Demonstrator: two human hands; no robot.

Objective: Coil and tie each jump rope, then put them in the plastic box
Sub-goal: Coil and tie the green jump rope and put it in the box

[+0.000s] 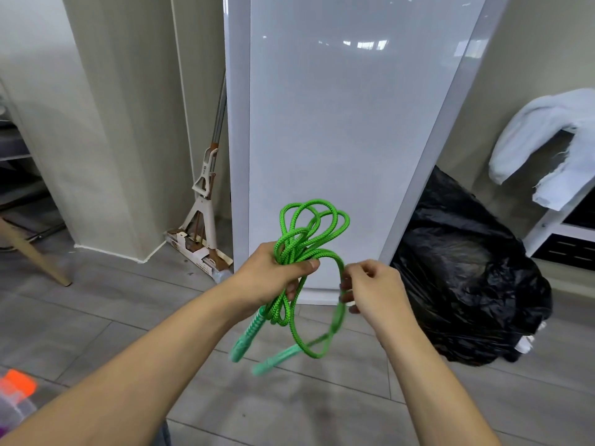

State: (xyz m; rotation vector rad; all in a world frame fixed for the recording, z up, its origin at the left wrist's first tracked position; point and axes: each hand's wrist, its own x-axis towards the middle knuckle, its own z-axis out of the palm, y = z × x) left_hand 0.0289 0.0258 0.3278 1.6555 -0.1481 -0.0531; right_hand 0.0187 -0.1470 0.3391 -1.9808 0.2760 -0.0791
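Hanging in mid-air above the floor (pixel 96 317), the green rope (pixel 309 239) is bunched into several loops, carried by both hands and resting on nothing. The left hand (pixel 273 275) is closed around the middle of the bundle, thumb pressed across the strands and fingers curled underneath; loops fan upward above the fist and more hang below it. The right hand (pixel 370 288), just beside it, pinches one strand between its bent fingers, and that strand arcs from the left thumb over to the pinch, then drops in a long loop. The cord is a thick braid with a woven, matte texture. Two paler green handles (pixel 246 338) dangle below the left hand, ribbed and slightly blurred.

The floor is grey wood-look planks. Straight ahead a glossy white panel (pixel 338 140) stands upright, reflecting ceiling lights. To its left, a squeeze mop (pixel 204 207) leans in the corner against a beige wall. To its right sits a full, crinkled black bag (pixel 467 284), and above it a white cloth (pixel 547 140) drapes over a shelf edge. At the lower left corner of the view, something orange and translucent (pixel 16 391) shows, too blurred to identify.
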